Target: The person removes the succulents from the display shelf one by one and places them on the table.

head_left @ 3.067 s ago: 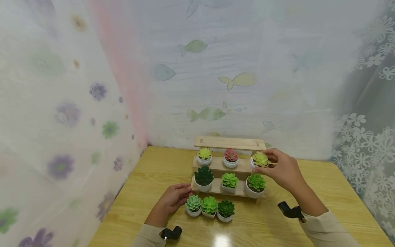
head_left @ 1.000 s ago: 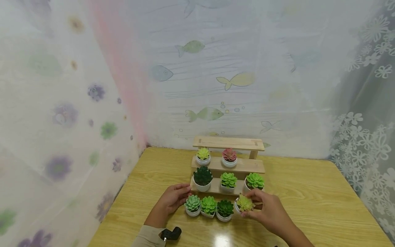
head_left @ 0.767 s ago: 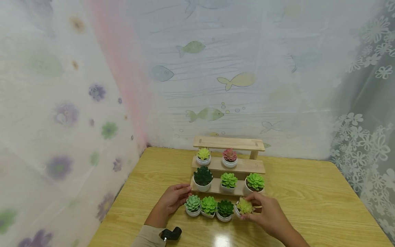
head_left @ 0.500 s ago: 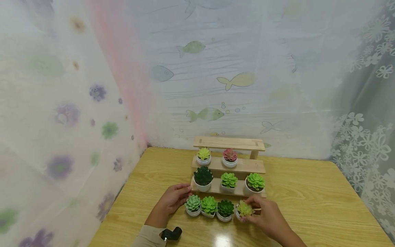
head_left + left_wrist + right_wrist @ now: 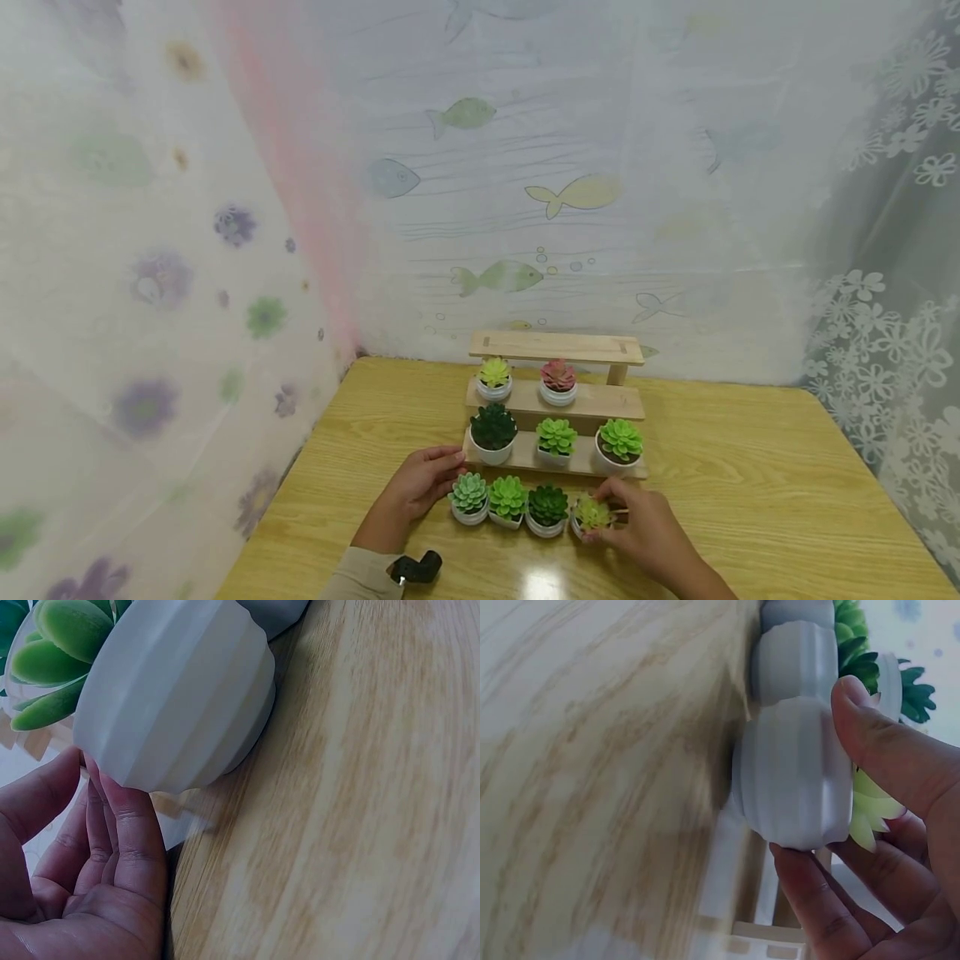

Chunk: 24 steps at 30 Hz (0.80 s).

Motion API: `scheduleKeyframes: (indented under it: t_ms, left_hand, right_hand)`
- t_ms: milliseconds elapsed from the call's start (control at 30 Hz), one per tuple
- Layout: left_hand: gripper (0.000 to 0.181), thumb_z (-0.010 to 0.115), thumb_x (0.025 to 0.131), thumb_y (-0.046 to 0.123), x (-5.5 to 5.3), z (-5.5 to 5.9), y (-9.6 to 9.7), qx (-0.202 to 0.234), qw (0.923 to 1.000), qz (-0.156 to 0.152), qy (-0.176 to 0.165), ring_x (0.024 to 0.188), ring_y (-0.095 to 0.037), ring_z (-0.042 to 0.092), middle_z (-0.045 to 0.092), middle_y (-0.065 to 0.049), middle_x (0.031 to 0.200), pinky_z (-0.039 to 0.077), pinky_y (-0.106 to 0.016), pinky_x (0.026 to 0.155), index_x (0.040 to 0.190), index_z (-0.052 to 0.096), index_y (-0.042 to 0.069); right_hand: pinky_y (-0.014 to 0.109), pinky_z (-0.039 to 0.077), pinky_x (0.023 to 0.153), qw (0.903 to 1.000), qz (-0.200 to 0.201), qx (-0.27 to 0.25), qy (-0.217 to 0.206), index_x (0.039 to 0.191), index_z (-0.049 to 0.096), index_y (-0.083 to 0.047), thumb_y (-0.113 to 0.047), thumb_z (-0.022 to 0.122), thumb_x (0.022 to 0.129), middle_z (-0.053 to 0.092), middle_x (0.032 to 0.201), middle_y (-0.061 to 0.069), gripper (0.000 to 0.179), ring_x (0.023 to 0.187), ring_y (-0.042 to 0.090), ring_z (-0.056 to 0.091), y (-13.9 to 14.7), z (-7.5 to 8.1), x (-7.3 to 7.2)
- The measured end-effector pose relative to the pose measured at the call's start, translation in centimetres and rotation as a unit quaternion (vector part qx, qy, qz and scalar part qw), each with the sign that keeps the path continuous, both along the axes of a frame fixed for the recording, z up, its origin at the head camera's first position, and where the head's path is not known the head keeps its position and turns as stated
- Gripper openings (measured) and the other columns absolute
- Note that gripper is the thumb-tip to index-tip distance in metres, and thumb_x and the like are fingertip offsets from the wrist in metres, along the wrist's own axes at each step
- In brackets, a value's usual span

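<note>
The right hand (image 5: pixel 647 527) is curling partly closed, its thumb and fingertips gripping the white pot of a yellow-tipped succulent (image 5: pixel 592 513), with the thumb lying along the rim and the fingers supporting the far side. That pot is sitting low at the tabletop (image 5: pixel 750 467), at the right end of the front row; whether its base is touching the wood is hard to tell. The left hand (image 5: pixel 417 487) is bending its fingers loosely, thumb and fingertips drawing together and pinching the lower left corner of the wooden stand (image 5: pixel 558 344). Three boards are forming the stand's steps. Nine potted succulents are showing in all. Four are lining up in front: a pale blue-green rosette (image 5: pixel 469 492), a bright green rosette (image 5: pixel 507 497), a dark green rosette (image 5: pixel 547 506) and the gripped one just beside it. Three are standing on the lowest board: a blackish-green succulent (image 5: pixel 493 427), a small leafy succulent (image 5: pixel 556 437) and a broad green succulent (image 5: pixel 620 439). Two are occupying the middle board: a lime succulent (image 5: pixel 494 372) and a pink-red succulent (image 5: pixel 558 375).
</note>
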<state>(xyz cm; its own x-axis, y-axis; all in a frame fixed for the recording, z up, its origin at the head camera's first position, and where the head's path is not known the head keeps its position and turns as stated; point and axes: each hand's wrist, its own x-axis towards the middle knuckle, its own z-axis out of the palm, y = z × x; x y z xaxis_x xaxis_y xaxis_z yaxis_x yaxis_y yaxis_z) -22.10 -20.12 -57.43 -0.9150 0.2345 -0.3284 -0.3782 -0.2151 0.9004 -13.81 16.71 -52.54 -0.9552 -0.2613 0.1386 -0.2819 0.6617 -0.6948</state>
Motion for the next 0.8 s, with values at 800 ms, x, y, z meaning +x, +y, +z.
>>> scheduleKeyframes:
  t_ms: [800]
  left_hand:
    - [0.031, 0.067, 0.102, 0.015, -0.13, -0.16, -0.06, 0.007, 1.0, -0.004, 0.002, 0.089, -0.011, 0.071, 0.074, -0.001, 0.096, 0.059, -0.023, 0.075, 0.129, 0.064, -0.002]
  right_hand:
    - [0.029, 0.061, 0.076, 0.9972, -0.014, 0.0, -0.073, 0.104, 0.07, -0.022, -0.042, 0.098, 0.064, 0.075, 0.107, 0.0, 0.053, 0.096, 0.02, 0.073, 0.04, -0.34, -0.65]
